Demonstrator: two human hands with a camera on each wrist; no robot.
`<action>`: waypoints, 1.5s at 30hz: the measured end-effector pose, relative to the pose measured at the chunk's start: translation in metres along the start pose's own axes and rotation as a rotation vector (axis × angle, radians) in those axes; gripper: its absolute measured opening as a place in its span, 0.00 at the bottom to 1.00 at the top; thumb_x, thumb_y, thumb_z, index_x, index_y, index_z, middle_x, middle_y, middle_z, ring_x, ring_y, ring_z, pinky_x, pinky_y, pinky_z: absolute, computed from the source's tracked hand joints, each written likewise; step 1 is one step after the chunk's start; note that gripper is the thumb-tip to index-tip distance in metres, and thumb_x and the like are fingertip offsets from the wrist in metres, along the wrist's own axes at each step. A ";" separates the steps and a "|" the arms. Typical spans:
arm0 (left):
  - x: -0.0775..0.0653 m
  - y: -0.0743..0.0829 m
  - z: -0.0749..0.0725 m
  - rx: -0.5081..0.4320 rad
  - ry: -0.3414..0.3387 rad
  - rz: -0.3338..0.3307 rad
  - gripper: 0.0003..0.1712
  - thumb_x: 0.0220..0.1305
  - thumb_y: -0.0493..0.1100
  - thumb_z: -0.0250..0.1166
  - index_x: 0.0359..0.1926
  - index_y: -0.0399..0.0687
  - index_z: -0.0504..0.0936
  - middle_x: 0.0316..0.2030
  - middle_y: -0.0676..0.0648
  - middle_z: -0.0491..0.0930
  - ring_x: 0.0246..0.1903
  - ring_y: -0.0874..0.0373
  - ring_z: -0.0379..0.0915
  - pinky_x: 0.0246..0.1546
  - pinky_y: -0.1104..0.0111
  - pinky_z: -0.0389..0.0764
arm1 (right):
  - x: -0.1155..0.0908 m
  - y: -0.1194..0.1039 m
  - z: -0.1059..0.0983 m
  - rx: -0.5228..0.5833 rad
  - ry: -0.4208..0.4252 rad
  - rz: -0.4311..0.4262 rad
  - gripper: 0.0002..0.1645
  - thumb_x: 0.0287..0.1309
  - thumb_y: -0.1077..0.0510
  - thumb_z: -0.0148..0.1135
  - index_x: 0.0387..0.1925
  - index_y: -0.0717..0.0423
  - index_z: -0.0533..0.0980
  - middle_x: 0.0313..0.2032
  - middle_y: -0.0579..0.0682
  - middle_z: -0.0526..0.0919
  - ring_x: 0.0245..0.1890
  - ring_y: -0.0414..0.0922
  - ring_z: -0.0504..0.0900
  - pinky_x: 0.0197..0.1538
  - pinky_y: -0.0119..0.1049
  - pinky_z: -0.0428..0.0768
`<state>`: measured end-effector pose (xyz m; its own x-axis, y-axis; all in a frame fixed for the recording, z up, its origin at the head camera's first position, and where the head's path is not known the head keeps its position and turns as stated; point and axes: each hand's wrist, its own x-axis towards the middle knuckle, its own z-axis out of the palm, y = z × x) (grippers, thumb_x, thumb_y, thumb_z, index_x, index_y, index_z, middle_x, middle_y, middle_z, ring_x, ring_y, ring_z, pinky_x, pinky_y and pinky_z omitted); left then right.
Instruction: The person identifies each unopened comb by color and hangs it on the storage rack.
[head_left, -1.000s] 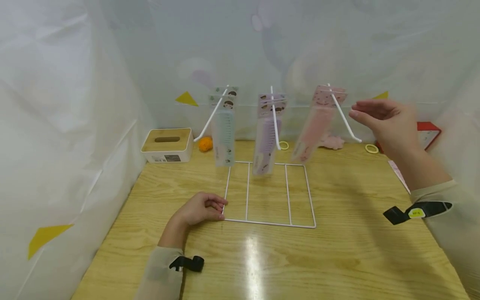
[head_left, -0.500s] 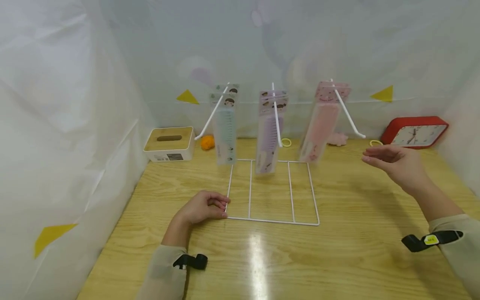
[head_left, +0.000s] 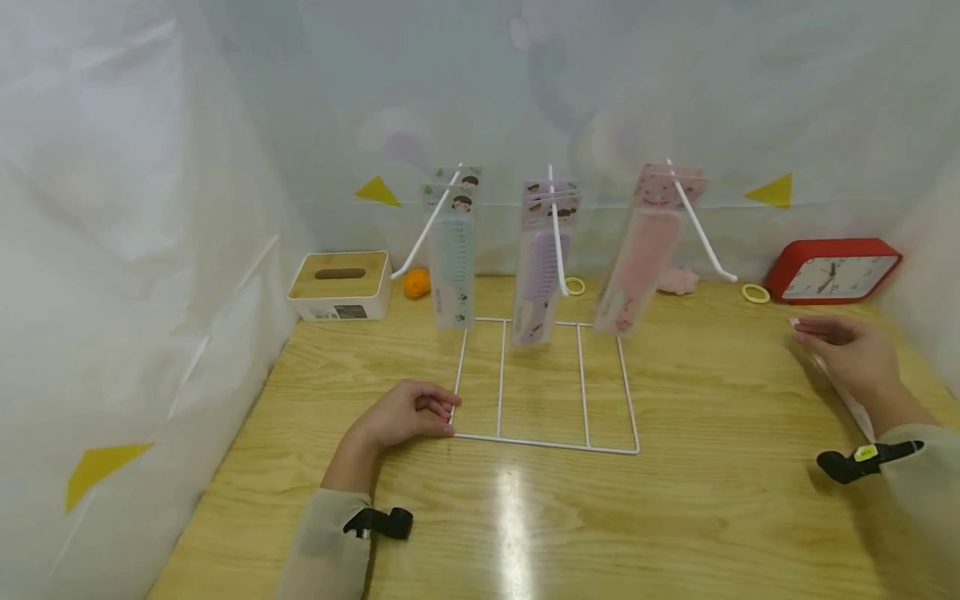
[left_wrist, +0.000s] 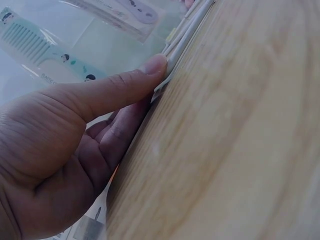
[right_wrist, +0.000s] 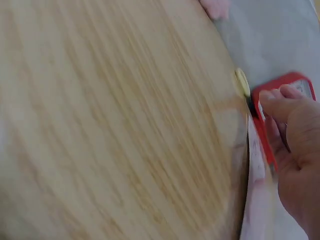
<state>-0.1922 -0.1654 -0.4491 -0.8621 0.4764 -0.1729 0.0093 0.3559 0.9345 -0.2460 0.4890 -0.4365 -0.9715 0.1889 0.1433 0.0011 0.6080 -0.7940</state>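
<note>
My left hand (head_left: 405, 412) pinches the left front corner of a white wire rack (head_left: 543, 444) between thumb and fingers; the left wrist view shows the thumb on the wire. Three white hooks rise above the rack, carrying packaged combs: green (head_left: 453, 250), purple (head_left: 546, 267) and pink (head_left: 648, 242). At the table's right side my right hand (head_left: 855, 354) hovers over another pink packet (right_wrist: 257, 165), its fingers bent slightly apart. In the head view the hand covers much of this packet, which appears to lie on the table.
A tissue box (head_left: 341, 287) with a wooden lid and an orange ball (head_left: 417, 284) stand at the back left. Along the back right are a pink soft thing (head_left: 678, 281), a yellow ring (head_left: 755, 293) and a red clock (head_left: 834, 271). Plastic sheeting surrounds the wooden table.
My right hand has moved away from the right hook, down and rightward to the pink packet on the table. The left hand stays on the rack. The hanging pink comb packet has swung slightly.
</note>
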 end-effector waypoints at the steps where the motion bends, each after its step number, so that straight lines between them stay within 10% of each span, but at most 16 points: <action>1: 0.000 0.000 0.000 0.001 -0.001 -0.001 0.23 0.55 0.33 0.75 0.54 0.34 0.82 0.40 0.40 0.84 0.38 0.58 0.80 0.40 0.72 0.84 | -0.001 0.005 -0.001 -0.038 0.023 0.027 0.23 0.64 0.51 0.66 0.56 0.59 0.79 0.29 0.09 0.76 0.32 0.12 0.74 0.34 0.09 0.71; 6: 0.000 0.003 0.000 0.013 -0.011 -0.004 0.23 0.55 0.34 0.75 0.53 0.35 0.82 0.40 0.40 0.84 0.38 0.58 0.80 0.41 0.72 0.84 | -0.006 0.023 -0.002 -0.179 0.106 0.185 0.32 0.67 0.46 0.61 0.65 0.59 0.73 0.31 0.12 0.71 0.32 0.14 0.68 0.32 0.10 0.70; 9: 0.000 0.004 -0.001 0.014 -0.010 -0.006 0.23 0.55 0.34 0.75 0.53 0.35 0.83 0.39 0.40 0.84 0.38 0.58 0.79 0.40 0.73 0.83 | -0.006 0.027 -0.004 -0.200 0.111 0.277 0.39 0.65 0.39 0.60 0.70 0.55 0.69 0.52 0.33 0.80 0.39 0.19 0.70 0.35 0.11 0.72; 12: 0.001 0.005 -0.001 0.013 -0.007 -0.006 0.23 0.55 0.34 0.75 0.53 0.35 0.83 0.39 0.40 0.84 0.38 0.58 0.79 0.40 0.73 0.83 | -0.006 0.027 -0.006 -0.196 0.108 0.345 0.46 0.60 0.32 0.61 0.73 0.48 0.65 0.70 0.51 0.69 0.47 0.24 0.70 0.36 0.12 0.73; 18: 0.001 0.006 -0.003 0.020 -0.006 -0.005 0.23 0.55 0.34 0.75 0.53 0.35 0.83 0.40 0.41 0.84 0.39 0.58 0.79 0.40 0.73 0.83 | -0.004 0.022 -0.005 -0.128 0.055 0.319 0.54 0.53 0.33 0.69 0.76 0.48 0.60 0.63 0.47 0.72 0.43 0.26 0.67 0.33 0.11 0.72; 24: 0.001 0.008 -0.005 -0.006 -0.010 -0.005 0.23 0.56 0.32 0.74 0.54 0.33 0.82 0.40 0.40 0.83 0.38 0.58 0.80 0.41 0.72 0.85 | 0.003 0.010 -0.007 -0.247 -0.105 0.297 0.62 0.54 0.27 0.64 0.76 0.59 0.55 0.69 0.69 0.65 0.56 0.58 0.70 0.33 0.22 0.75; 26: 0.001 0.008 -0.005 -0.010 -0.015 -0.002 0.23 0.56 0.31 0.74 0.54 0.33 0.82 0.40 0.40 0.83 0.38 0.58 0.80 0.41 0.72 0.85 | 0.005 0.007 -0.008 -0.278 -0.148 0.264 0.62 0.54 0.27 0.64 0.76 0.62 0.55 0.67 0.72 0.67 0.52 0.53 0.74 0.34 0.24 0.75; 31: 0.002 0.006 -0.003 -0.018 -0.019 -0.001 0.23 0.56 0.32 0.74 0.54 0.33 0.82 0.40 0.40 0.83 0.38 0.58 0.81 0.41 0.71 0.85 | 0.004 0.000 -0.003 -0.207 -0.171 0.200 0.59 0.53 0.32 0.70 0.76 0.56 0.57 0.56 0.54 0.76 0.38 0.25 0.69 0.33 0.18 0.75; 41: 0.001 0.002 -0.001 -0.033 -0.017 -0.010 0.24 0.55 0.32 0.74 0.53 0.32 0.82 0.39 0.41 0.83 0.38 0.59 0.80 0.40 0.72 0.84 | -0.008 -0.035 0.001 -0.114 -0.114 0.170 0.42 0.59 0.32 0.64 0.69 0.46 0.70 0.35 0.12 0.69 0.36 0.17 0.68 0.34 0.17 0.72; 45: -0.001 0.002 -0.001 -0.018 -0.003 -0.011 0.24 0.55 0.33 0.75 0.53 0.34 0.82 0.39 0.42 0.84 0.38 0.58 0.79 0.40 0.73 0.83 | -0.017 -0.070 0.002 -0.020 -0.069 0.084 0.27 0.62 0.42 0.67 0.60 0.43 0.79 0.36 0.11 0.73 0.35 0.16 0.72 0.34 0.14 0.73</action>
<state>-0.1920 -0.1663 -0.4468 -0.8605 0.4749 -0.1843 -0.0093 0.3471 0.9378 -0.2303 0.4418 -0.3850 -0.9819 0.1863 0.0351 0.0871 0.6074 -0.7896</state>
